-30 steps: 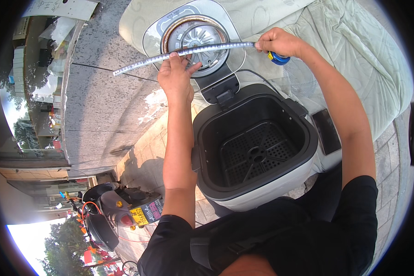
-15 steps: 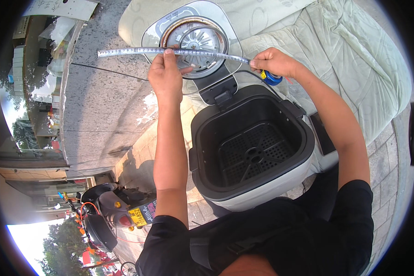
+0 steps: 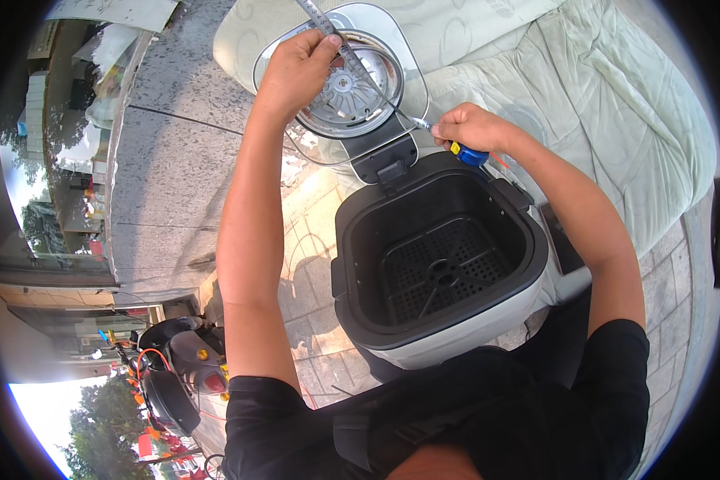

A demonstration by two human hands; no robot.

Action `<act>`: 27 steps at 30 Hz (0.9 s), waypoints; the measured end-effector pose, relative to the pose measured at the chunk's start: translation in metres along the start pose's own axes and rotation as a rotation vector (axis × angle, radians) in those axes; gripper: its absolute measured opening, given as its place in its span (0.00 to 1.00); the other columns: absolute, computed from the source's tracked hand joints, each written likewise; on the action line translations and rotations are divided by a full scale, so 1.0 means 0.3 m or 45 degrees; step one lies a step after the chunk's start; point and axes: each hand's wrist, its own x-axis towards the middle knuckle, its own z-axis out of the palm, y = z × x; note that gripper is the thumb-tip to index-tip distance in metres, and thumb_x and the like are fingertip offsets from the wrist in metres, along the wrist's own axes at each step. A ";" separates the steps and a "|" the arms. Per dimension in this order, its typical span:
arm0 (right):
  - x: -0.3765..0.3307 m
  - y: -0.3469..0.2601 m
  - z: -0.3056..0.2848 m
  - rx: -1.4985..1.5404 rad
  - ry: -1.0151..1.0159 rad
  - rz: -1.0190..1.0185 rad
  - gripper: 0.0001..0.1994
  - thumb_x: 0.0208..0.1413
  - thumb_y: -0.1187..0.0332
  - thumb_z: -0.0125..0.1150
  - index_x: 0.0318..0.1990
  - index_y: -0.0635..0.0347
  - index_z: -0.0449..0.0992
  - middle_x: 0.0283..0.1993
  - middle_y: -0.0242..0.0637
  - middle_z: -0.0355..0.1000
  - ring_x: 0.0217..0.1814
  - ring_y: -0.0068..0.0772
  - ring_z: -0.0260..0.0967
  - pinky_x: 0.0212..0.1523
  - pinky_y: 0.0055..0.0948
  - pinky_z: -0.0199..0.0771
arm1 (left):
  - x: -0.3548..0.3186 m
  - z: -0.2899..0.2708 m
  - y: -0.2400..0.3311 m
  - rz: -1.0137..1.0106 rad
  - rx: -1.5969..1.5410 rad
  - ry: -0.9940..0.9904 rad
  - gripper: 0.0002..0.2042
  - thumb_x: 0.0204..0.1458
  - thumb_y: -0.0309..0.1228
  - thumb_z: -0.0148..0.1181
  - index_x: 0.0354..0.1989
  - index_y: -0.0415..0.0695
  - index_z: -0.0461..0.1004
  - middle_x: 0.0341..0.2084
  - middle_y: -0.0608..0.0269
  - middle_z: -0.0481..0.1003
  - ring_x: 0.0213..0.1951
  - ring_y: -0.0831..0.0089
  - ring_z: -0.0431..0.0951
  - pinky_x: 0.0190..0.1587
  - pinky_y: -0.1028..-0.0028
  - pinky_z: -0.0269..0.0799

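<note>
A metal tape measure (image 3: 350, 58) is stretched slantwise over the raised lid (image 3: 412, 56) of an air fryer. My left hand (image 3: 298, 70) pinches the blade beside the lid's round metal plate, and the blade's free end runs past it to the top edge. In my right hand (image 3: 474, 132) the blade is gripped close to the blue and yellow case (image 3: 470, 154), which hangs under the fingers. Below stands the air fryer's light grey body (image 3: 464, 320), with a black perforated basket floor (image 3: 432, 264) inside. Its lid is swung up on a hinge (image 3: 388, 160) at the back.
A pale green quilted cover (image 3: 592, 104) spreads behind and to the right. A dark flat panel (image 3: 564, 240) sits right of the air fryer. On the left are a concrete slab (image 3: 176, 160) and a parked scooter (image 3: 180, 368), with paving tiles (image 3: 312, 280) between.
The blade has gone from nearly level to a steep slant. My left hand has moved up and slightly right with it, while my right hand has dropped a little toward the air fryer.
</note>
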 end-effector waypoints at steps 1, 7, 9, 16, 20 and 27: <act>0.001 0.009 -0.001 0.008 -0.009 0.008 0.16 0.69 0.60 0.60 0.36 0.65 0.83 0.32 0.31 0.79 0.38 0.22 0.75 0.45 0.26 0.74 | 0.013 0.011 -0.005 -0.002 -0.041 -0.031 0.15 0.70 0.38 0.55 0.47 0.39 0.81 0.31 0.69 0.78 0.33 0.81 0.76 0.37 0.77 0.73; -0.015 -0.003 -0.016 -0.032 -0.015 -0.011 0.16 0.69 0.59 0.60 0.36 0.65 0.83 0.32 0.32 0.79 0.37 0.22 0.75 0.45 0.26 0.74 | 0.016 -0.014 -0.006 -0.119 -0.137 -0.071 0.15 0.70 0.37 0.55 0.47 0.35 0.78 0.37 0.61 0.82 0.40 0.74 0.83 0.46 0.73 0.79; -0.024 -0.021 -0.020 -0.036 0.016 -0.001 0.17 0.69 0.58 0.60 0.36 0.64 0.84 0.33 0.33 0.80 0.38 0.23 0.74 0.47 0.27 0.73 | -0.005 -0.027 -0.017 -0.161 -0.207 -0.023 0.15 0.70 0.36 0.55 0.47 0.34 0.78 0.37 0.59 0.82 0.40 0.73 0.83 0.47 0.73 0.79; -0.045 -0.078 -0.128 -0.081 0.136 -0.069 0.18 0.68 0.55 0.61 0.37 0.61 0.84 0.34 0.31 0.79 0.38 0.23 0.73 0.46 0.27 0.73 | -0.132 -0.021 -0.091 -0.222 -0.712 0.211 0.14 0.69 0.33 0.57 0.47 0.30 0.75 0.41 0.52 0.81 0.42 0.67 0.84 0.49 0.70 0.82; -0.047 -0.115 -0.181 -0.171 0.187 -0.111 0.17 0.68 0.55 0.60 0.39 0.60 0.84 0.34 0.31 0.79 0.37 0.21 0.73 0.46 0.26 0.74 | -0.148 0.010 -0.115 -0.184 -0.943 0.306 0.14 0.68 0.32 0.58 0.47 0.28 0.74 0.42 0.48 0.80 0.45 0.62 0.84 0.51 0.67 0.83; -0.034 -0.017 -0.060 0.039 0.085 0.013 0.16 0.69 0.58 0.59 0.39 0.62 0.83 0.34 0.31 0.78 0.39 0.21 0.73 0.44 0.25 0.74 | -0.118 -0.018 -0.078 -0.282 -0.716 0.244 0.14 0.66 0.33 0.61 0.45 0.30 0.76 0.37 0.51 0.82 0.40 0.66 0.85 0.45 0.71 0.82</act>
